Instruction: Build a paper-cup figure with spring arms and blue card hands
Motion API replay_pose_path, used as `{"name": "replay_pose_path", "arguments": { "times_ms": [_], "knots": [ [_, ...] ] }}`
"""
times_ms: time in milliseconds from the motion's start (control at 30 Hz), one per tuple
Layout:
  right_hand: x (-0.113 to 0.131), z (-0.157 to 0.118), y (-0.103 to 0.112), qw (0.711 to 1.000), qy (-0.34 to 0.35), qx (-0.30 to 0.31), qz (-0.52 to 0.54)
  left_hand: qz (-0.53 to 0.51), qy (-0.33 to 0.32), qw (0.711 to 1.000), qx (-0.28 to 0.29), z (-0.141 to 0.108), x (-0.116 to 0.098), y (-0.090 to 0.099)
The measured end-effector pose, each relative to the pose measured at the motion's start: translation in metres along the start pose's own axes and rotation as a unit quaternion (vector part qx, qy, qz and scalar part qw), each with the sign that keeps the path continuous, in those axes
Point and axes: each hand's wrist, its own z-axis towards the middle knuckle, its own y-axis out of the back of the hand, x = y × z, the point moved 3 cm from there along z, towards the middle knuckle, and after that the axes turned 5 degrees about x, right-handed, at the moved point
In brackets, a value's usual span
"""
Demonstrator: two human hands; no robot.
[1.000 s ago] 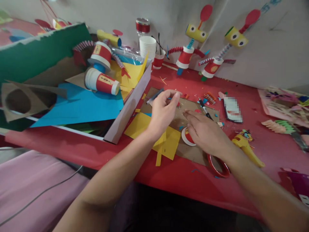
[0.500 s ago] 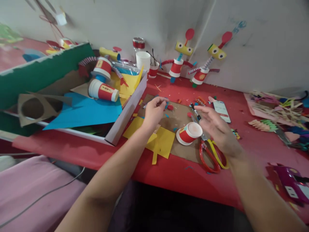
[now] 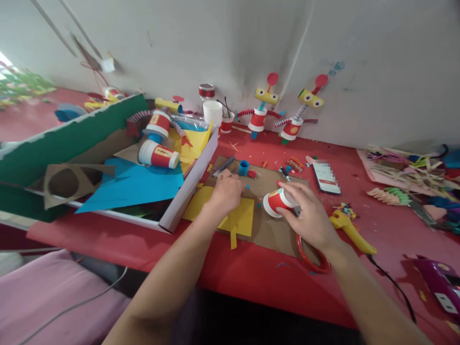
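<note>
My right hand point(image 3: 311, 215) has its thumb and fingers around a red and white paper cup point(image 3: 276, 202), whose wide rim faces down and left over the cardboard mat point(image 3: 268, 232). Red-handled scissors point(image 3: 316, 266) lie partly hidden under that hand. My left hand point(image 3: 227, 191) is over the yellow paper point(image 3: 244, 215), fingers curled and pressed together; their tips are hidden, so I cannot see whether they hold anything. Just beyond it are a grey strip-like piece point(image 3: 223, 166), a small blue paper ring point(image 3: 243, 167) and a red disc point(image 3: 252, 174).
A cardboard box point(image 3: 192, 184) with paper and cup figures stands left. Two cup figures point(image 3: 258, 120) lean near the wall. Further right are a phone point(image 3: 325, 177), a yellow glue gun point(image 3: 352, 230) with a cord, and several craft sticks point(image 3: 391, 155).
My right hand has come down and left onto the cup and closed around it. My left hand has moved back from the blue ring, which now stands uncovered on the mat. The view has shifted.
</note>
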Motion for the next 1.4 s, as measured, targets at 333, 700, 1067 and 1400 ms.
{"name": "replay_pose_path", "arguments": {
  "times_ms": [333,700,1067,1400],
  "knots": [
    [-0.016,-0.001,-0.015,0.998,0.006,-0.039,0.039,-0.077,-0.093,0.993,-0.007,0.007,-0.023,-0.011],
    [-0.049,-0.007,0.004,0.815,-0.2,-0.208,0.503,-0.164,-0.041,0.985,-0.043,0.005,-0.039,-0.016],
    [-0.047,-0.004,-0.012,0.718,-0.264,-0.087,0.638,-0.108,0.045,0.958,-0.26,-0.002,0.006,0.022],
    [-0.015,-0.011,-0.015,0.995,-0.007,-0.058,0.076,-0.15,0.178,0.868,-0.438,-0.016,0.027,0.052]
  ]
}}
